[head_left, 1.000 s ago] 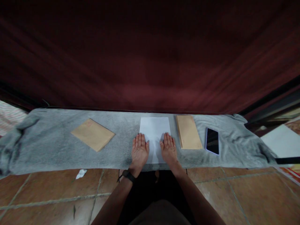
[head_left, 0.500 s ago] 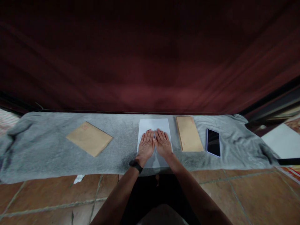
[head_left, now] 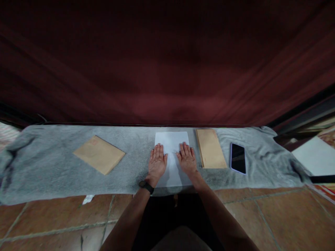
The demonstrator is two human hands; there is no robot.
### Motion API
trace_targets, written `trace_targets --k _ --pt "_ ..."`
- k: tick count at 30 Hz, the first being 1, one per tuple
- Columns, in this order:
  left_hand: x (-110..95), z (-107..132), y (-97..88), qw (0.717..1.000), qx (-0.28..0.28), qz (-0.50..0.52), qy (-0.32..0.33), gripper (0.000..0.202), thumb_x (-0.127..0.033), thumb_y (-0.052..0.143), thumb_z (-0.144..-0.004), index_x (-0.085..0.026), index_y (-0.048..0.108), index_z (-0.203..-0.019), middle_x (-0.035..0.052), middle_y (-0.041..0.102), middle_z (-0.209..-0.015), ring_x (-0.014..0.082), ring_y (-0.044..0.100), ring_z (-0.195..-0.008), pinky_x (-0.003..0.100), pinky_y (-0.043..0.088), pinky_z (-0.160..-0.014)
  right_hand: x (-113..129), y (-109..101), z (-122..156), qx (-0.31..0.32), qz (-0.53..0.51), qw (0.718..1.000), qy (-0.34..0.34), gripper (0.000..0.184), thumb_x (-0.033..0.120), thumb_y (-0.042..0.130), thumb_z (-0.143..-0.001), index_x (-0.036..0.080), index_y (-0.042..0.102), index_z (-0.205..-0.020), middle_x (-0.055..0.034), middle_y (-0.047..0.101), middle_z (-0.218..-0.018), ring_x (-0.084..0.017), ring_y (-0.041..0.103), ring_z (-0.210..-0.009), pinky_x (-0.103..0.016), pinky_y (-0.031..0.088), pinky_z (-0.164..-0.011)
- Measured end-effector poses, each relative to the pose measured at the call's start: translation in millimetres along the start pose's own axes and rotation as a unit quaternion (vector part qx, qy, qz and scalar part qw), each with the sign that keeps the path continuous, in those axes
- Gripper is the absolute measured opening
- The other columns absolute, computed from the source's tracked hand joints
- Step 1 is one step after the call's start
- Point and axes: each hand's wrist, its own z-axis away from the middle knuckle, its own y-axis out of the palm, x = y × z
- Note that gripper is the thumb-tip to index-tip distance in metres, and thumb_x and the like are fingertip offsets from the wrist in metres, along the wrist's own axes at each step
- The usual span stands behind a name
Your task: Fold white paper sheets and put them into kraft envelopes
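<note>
A white sheet of paper (head_left: 172, 139) lies flat on the grey cloth, directly in front of me. My left hand (head_left: 157, 162) rests palm down over its left edge, fingers stretched forward, with a dark watch (head_left: 146, 186) on the wrist. Over the right edge lies my right hand (head_left: 187, 159), also flat with the fingers a little apart. Between the two hands a strip of bare paper shows. Neither hand grips anything.
Right of the paper is a stack of brown envelopes (head_left: 211, 149), then a phone (head_left: 238, 158) with a dark screen. Several brown envelopes (head_left: 99, 155) lie askew on the left. The grey cloth (head_left: 57, 174) covers a narrow surface before a dark red curtain (head_left: 167, 76).
Both hands have slid apart from the middle of the paper, the left one leftward and the right one rightward. The paper and envelopes stay in place.
</note>
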Motion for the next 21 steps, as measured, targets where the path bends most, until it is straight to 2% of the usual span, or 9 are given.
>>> trace_targets --k 6,10,15,18,21 --pt "4.5 0.3 0.7 0.998 -0.036 -0.003 -0.045 0.060 -0.032 0.029 -0.102 -0.001 0.036 -0.153 0.0211 0.038 -0.159 0.0288 0.031 -0.151 0.049 0.024 -0.125 -4.4 0.2 1.5 -0.035 0.016 0.999 0.036 0.062 0.043 0.026 -0.108 0.004 0.040 -0.153 -0.0229 0.046 -0.153 -0.033 0.044 -0.142 -0.053 0.033 -0.116" --pt "0.6 -8.6 -2.6 0.996 -0.052 0.002 -0.074 0.060 -0.032 0.030 -0.102 0.000 0.036 -0.153 0.0221 0.037 -0.159 0.0301 0.031 -0.151 0.049 0.022 -0.125 2.2 -2.0 -9.0 -0.025 0.013 0.997 0.073 0.062 0.042 0.025 -0.108 0.000 0.042 -0.151 -0.0248 0.044 -0.153 -0.034 0.042 -0.144 -0.055 0.030 -0.118" --pt "-13.8 -33.2 -6.8 1.000 -0.002 0.014 0.008 0.059 -0.030 0.027 -0.102 -0.003 0.033 -0.155 0.0164 0.033 -0.163 0.0255 0.022 -0.154 0.045 0.019 -0.127 18.3 -3.3 -36.0 0.051 -0.037 0.998 0.029 0.056 0.037 0.024 -0.108 0.011 0.035 -0.156 -0.0144 0.035 -0.162 -0.026 0.030 -0.151 -0.049 0.024 -0.122" --pt "-18.6 -49.7 -3.7 0.998 0.020 0.023 0.046 0.059 -0.026 0.024 -0.101 -0.004 0.033 -0.155 0.0148 0.032 -0.163 0.0245 0.021 -0.155 0.045 0.021 -0.126 24.3 0.6 -51.6 0.085 -0.060 0.995 -0.002 0.053 0.034 0.025 -0.108 0.014 0.038 -0.155 -0.0106 0.037 -0.161 -0.023 0.029 -0.151 -0.046 0.023 -0.124" --pt "-18.0 -64.8 1.8 0.997 0.036 0.022 0.059 0.059 -0.022 0.023 -0.100 -0.007 0.034 -0.155 0.0133 0.033 -0.163 0.0238 0.020 -0.155 0.046 0.020 -0.127 23.9 6.6 -63.0 0.093 -0.067 0.993 -0.019 0.051 0.033 0.025 -0.108 0.014 0.045 -0.152 -0.0095 0.041 -0.160 -0.021 0.031 -0.150 -0.044 0.022 -0.124"
